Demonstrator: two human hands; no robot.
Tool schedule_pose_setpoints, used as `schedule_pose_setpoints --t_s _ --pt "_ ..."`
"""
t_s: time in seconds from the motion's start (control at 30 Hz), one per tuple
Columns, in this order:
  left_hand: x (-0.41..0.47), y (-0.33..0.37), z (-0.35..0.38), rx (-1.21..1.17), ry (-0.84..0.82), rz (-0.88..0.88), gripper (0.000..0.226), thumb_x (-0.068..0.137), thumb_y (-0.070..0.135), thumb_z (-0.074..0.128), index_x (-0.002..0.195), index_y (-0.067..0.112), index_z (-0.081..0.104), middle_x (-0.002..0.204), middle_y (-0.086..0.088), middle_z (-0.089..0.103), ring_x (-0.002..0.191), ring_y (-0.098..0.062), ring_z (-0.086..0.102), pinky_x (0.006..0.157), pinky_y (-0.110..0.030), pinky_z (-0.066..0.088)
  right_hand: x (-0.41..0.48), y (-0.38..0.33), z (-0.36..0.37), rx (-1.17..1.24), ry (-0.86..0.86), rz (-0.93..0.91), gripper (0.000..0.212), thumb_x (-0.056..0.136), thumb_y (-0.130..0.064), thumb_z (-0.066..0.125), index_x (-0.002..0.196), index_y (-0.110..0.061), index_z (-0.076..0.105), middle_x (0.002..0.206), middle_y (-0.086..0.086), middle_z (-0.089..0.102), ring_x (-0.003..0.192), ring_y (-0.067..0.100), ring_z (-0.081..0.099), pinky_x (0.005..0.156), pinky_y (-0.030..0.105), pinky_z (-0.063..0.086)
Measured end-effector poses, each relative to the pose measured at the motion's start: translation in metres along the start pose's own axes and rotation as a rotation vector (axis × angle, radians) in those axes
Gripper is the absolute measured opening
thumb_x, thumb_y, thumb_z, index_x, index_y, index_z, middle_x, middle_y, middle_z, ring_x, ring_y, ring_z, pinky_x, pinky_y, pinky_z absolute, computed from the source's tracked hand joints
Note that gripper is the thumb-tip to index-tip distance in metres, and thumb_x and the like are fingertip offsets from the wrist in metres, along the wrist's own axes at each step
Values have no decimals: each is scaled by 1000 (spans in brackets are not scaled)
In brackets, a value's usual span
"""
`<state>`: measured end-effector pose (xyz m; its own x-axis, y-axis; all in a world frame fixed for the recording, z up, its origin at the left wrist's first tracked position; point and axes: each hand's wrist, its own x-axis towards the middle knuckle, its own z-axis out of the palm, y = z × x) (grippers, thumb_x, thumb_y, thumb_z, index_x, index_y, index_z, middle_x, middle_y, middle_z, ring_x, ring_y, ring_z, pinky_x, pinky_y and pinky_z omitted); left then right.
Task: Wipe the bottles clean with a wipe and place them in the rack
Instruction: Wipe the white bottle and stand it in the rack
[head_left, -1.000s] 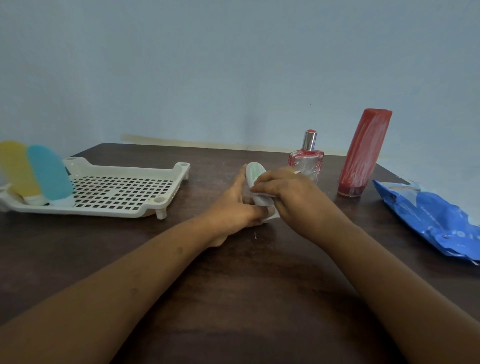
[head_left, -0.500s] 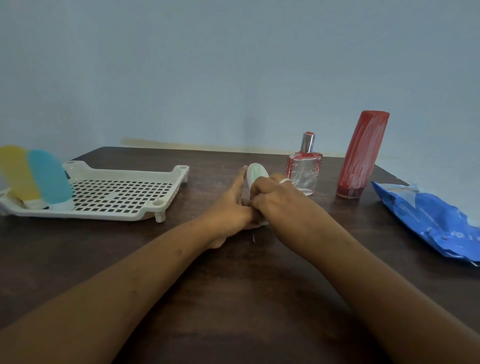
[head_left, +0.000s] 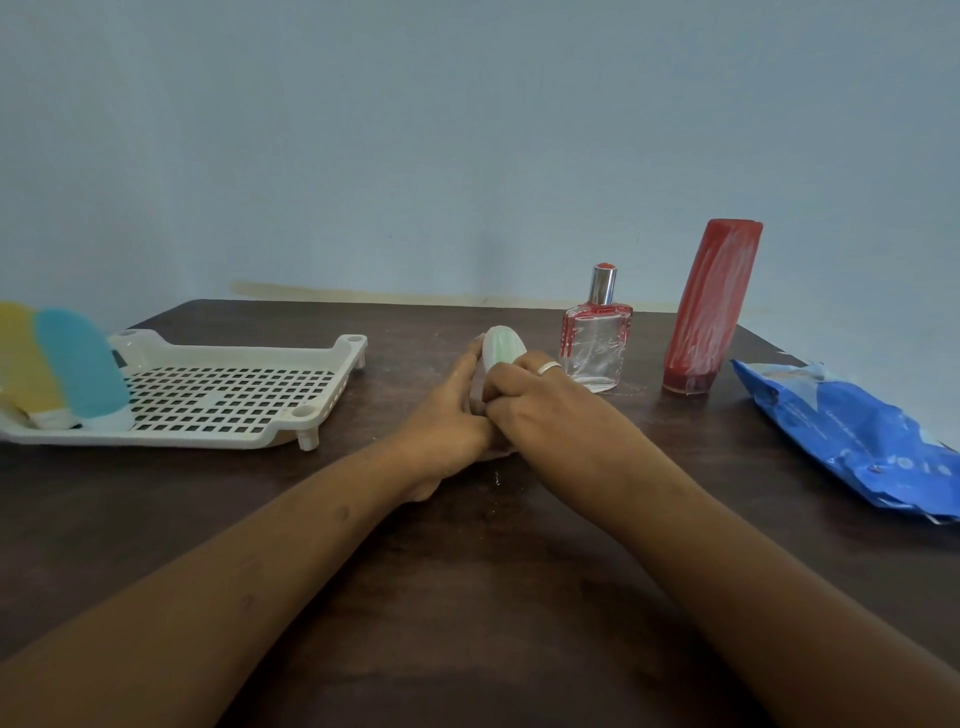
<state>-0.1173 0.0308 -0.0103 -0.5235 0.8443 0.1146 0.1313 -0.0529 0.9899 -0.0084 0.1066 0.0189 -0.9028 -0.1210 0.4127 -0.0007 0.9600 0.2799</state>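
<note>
A small pale green bottle (head_left: 500, 345) stands upright at the table's middle, gripped by both hands. My left hand (head_left: 445, 418) holds its left side near the base. My right hand (head_left: 540, 410), with a ring, wraps the lower right side and presses the wipe against it; the wipe is almost wholly hidden under the fingers. A white perforated rack (head_left: 182, 440) sits at the left with a yellow bottle (head_left: 21, 358) and a blue bottle (head_left: 78, 364) standing in its left end. A clear perfume bottle (head_left: 595, 345) and a tall smeared red bottle (head_left: 711, 301) stand behind my right hand.
A blue wipes packet (head_left: 852, 436) lies at the right table edge. The dark wooden table (head_left: 493, 597) ends at a pale blue wall close behind the bottles. Most of the rack's grid is unoccupied.
My right hand has slid down the green bottle toward its base, uncovering more of the top. The wipe, visible a second ago, is now tucked under the fingers.
</note>
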Motion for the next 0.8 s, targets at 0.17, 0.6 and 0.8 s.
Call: schedule_pose_setpoints --t_s 0.17,0.6,0.8 --pt "1 -1 -2 -32 0 -14 97 80 -11 69 152 33 21 114 -18 68 94 -21 67 83 -37 58 -4 13 -2 188 16 91 36 76 11 55 102 -10 70 106 4 57 97 26 52 81 37 47" --pt "-3 5 -14 -66 -17 -65 78 81 -11 67 145 18 33 73 4 72 79 -10 70 69 -24 58 -6 24 13 350 148 70 39 72 12 59 99 -12 74 96 5 68 90 25 62 78 33 52" --pt "-4 7 -16 -77 -52 -83 74 82 -12 65 143 19 38 74 3 73 80 -11 71 75 -26 60 -8 26 14 418 221 175 36 75 -3 47 99 -9 73 102 5 69 95 19 63 83 9 38"
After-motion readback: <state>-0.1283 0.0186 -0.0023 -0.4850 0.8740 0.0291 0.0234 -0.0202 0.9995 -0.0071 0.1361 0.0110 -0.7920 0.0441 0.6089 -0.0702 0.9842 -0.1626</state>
